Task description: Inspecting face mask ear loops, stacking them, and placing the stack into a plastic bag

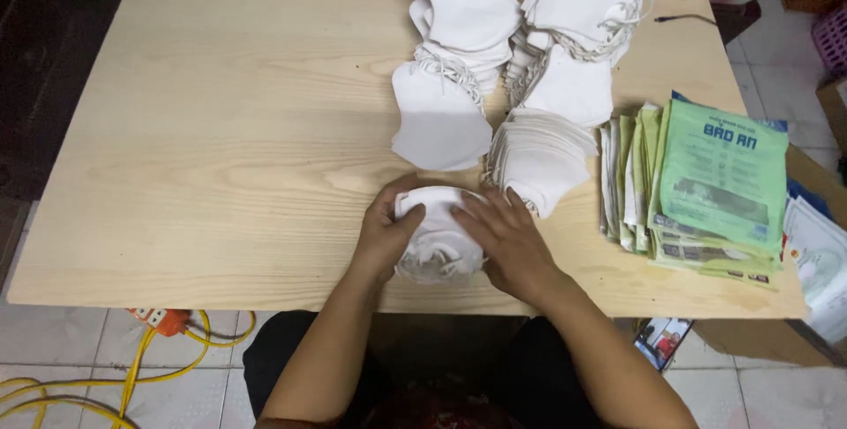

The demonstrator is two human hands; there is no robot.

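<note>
Low in the middle of the frame, both hands press on a small stack of white face masks (438,237) that lies on the light wooden bench (221,129) near its front edge. The left hand (386,233) wraps the stack's left side, its fingers curled and clamped on the edge with the thumb laid over the top. The right hand (505,239) lies flat on the stack's right side, fingers spread slightly and pressed down on the cloth; white ear loops show at the lower edge of the stack between the two hands.

Just above the hands, in the upper middle of the frame, larger piles of white masks (494,59) are heaped in loose overlapping fans, some with their loops tangled. The nearest fan (540,157) sits just above and to the right of the right hand, close to its fingertips.

At the right of the frame a sheaf of green and white printed packaging bags (706,186) lies spread along the bench's right end, well apart from the held stack. A black cable (684,18) rests near the bench's upper right corner.

Below the bench at the lower left, an orange power strip (159,318) and a yellow cord (132,367) lie on the tiled floor (53,341).
</note>
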